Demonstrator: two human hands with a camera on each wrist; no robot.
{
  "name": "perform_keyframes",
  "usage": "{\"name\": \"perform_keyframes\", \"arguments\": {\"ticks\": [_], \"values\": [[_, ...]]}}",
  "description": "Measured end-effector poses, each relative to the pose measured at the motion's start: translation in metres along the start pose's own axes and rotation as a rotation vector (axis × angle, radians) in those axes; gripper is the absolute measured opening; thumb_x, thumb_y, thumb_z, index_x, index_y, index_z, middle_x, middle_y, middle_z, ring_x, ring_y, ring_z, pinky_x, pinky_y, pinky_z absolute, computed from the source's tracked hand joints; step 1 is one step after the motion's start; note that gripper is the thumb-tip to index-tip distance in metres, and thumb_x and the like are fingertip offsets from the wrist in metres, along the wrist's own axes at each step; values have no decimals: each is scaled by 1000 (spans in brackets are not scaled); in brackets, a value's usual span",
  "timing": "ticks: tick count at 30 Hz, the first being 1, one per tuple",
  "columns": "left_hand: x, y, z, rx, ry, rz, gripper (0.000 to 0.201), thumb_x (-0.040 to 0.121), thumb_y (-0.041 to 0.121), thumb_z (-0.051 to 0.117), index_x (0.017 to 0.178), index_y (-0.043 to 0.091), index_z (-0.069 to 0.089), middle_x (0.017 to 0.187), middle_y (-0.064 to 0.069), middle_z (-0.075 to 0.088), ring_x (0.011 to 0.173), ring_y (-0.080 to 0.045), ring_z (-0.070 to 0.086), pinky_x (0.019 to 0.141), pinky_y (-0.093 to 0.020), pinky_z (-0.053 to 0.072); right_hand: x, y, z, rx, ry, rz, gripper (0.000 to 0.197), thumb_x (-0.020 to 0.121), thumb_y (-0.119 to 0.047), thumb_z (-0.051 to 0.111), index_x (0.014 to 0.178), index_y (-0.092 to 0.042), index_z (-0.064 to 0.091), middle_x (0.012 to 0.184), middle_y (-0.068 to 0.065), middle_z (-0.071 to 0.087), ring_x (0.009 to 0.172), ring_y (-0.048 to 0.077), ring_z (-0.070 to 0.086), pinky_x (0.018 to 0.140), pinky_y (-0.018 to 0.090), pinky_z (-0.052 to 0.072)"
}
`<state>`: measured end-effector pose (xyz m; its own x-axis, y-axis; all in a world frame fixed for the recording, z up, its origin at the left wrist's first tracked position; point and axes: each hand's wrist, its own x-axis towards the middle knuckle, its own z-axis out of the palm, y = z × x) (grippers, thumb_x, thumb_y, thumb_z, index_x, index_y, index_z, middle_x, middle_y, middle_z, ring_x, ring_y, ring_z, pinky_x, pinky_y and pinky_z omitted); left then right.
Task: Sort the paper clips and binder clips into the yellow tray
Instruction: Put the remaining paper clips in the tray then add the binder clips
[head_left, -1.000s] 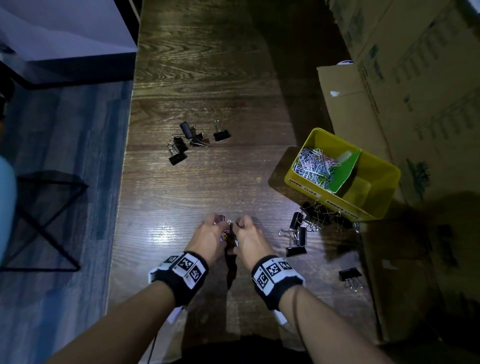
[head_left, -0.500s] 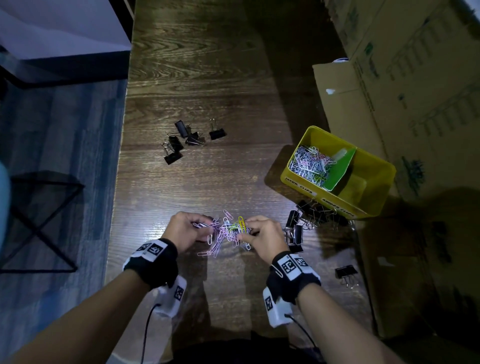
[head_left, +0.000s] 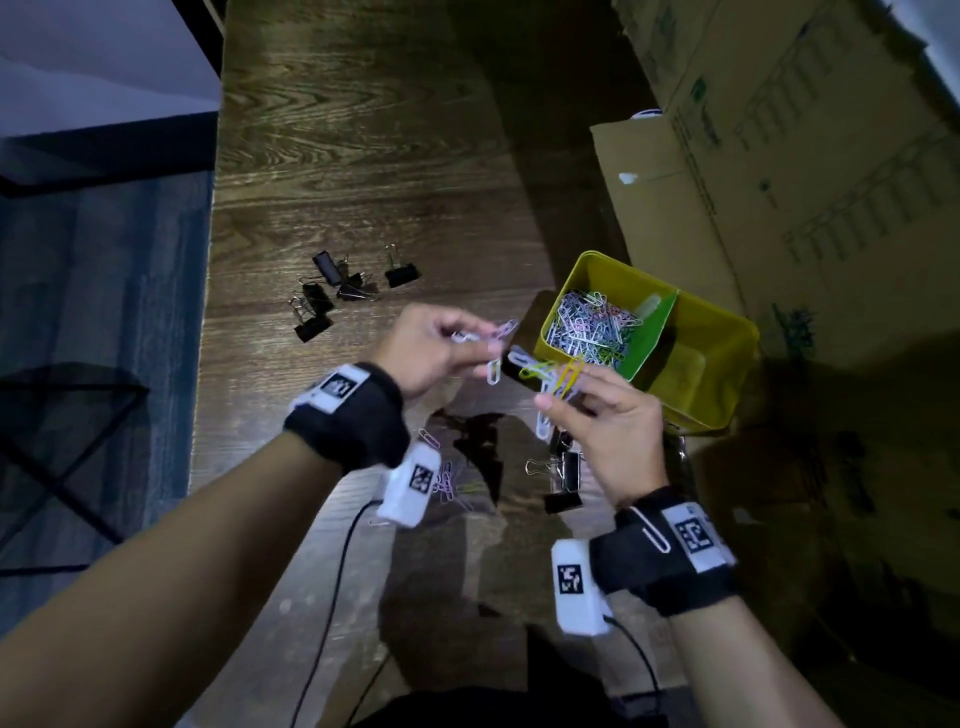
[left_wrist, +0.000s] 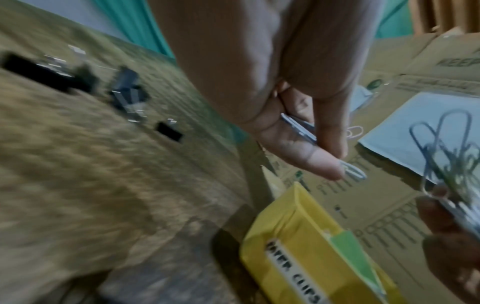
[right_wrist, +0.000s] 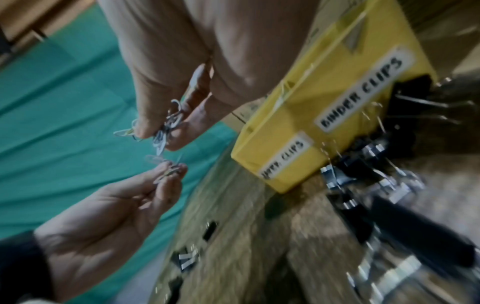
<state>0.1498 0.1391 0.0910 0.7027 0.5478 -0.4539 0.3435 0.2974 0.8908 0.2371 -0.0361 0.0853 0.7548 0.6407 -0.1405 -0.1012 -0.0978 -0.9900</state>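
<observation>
Now both grips pinching coloured wire paper clips (head_left: 550, 374), left hand (head_left: 426, 348) and right hand (head_left: 608, 431), just beside yellow plastic tray (head_left: 727, 384); "BINDER CLIPS" label readable in right wrist view only.

- This is looking like an office or a storeroom corner, dimly lit.
- A long wooden table (head_left: 363, 156) is standing beside blue carpet (head_left: 104, 312).
- Printed cardboard boxes (head_left: 805, 156) are crowding the table's right side.
- A yellow tray (head_left: 727, 374) is carrying labels for stationery clips.
</observation>
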Motion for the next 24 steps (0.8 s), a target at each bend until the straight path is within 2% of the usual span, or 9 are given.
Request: {"name": "perform_keyframes", "arguments": {"ticks": [2, 5, 8, 12, 15, 19, 20, 22, 24], "values": [[17, 17, 25, 36, -27, 58, 15, 74, -7, 69, 89, -4, 66, 72, -8, 67, 52, -7, 64, 52, -16, 53, 11, -11, -12, 17, 55, -42, 22, 68, -7, 79, 85, -21, 77, 97, 6, 65, 86, 14, 62, 82, 27, 51], [46, 27, 59, 135, -50, 96, 12, 75, -4, 70, 86, -1, 68, 75, -14, 68, 55, -14, 64, 58, -26, 56, 32, -21, -28, 16, 147, -78, 21, 69, -8, 81, 89, -11, 75, 96, 7, 67, 91, 25, 63, 89, 43, 51], [62, 24, 84, 420, -60, 166, 6, 77, 13, 74, 83, 13, 72, 80, -9, 72, 66, -16, 65, 65, -23, 52, 54, -26, -39, 3, 201, -115, 27, 71, -3, 79, 96, 0, 71, 97, 13, 66, 91, 24, 64, 89, 39, 53], [63, 11, 96, 846, -115, 202, 21, 87, 26, 61, 106, 22, 69, 101, -7, 70, 96, -23, 61, 80, -21, 44, 84, -20, -46, -67, 231, -49, 27, 73, 2, 75, 99, 2, 69, 93, 11, 67, 75, 6, 64, 73, 19, 52], [60, 6, 91, 767, -73, 264, 22, 88, 18, 56, 106, 22, 69, 107, -4, 70, 102, -20, 61, 91, -23, 44, 104, -11, -48, -302, 185, 119, 28, 76, -10, 76, 102, -5, 69, 98, 12, 71, 74, 11, 60, 70, 20, 49], [49, -5, 59, 458, 96, 295, 24, 87, 14, 58, 90, 33, 71, 93, 6, 72, 84, -13, 67, 81, -30, 54, 117, -13, -40, -748, 26, 231, 45, 79, -21, 75, 120, -10, 62, 116, 8, 65, 100, 18, 63, 90, 29, 48], [47, -13, 47, 433, 118, 281, 26, 87, 14, 58, 87, 37, 69, 92, 8, 72, 84, -12, 67, 83, -32, 55, 117, -15, -37, -807, -30, 226, 46, 79, -21, 75, 122, -12, 61, 116, 9, 66, 100, 19, 64, 90, 30, 49], [43, -33, 17, 506, 100, 230, 28, 87, 13, 57, 92, 38, 69, 97, 8, 71, 89, -10, 66, 89, -34, 53, 115, -18, -32, -872, -121, 214, 51, 79, -24, 75, 125, -14, 58, 107, 10, 68, 96, 20, 66, 82, 27, 49], [36, -58, -13, 746, 21, 189, 29, 89, 13, 55, 110, 30, 65, 113, 2, 67, 104, -15, 62, 97, -34, 47, 112, -21, -29, -924, -153, 171, 52, 78, -28, 76, 125, -16, 59, 112, 10, 68, 102, 21, 64, 88, 28, 48]]}}
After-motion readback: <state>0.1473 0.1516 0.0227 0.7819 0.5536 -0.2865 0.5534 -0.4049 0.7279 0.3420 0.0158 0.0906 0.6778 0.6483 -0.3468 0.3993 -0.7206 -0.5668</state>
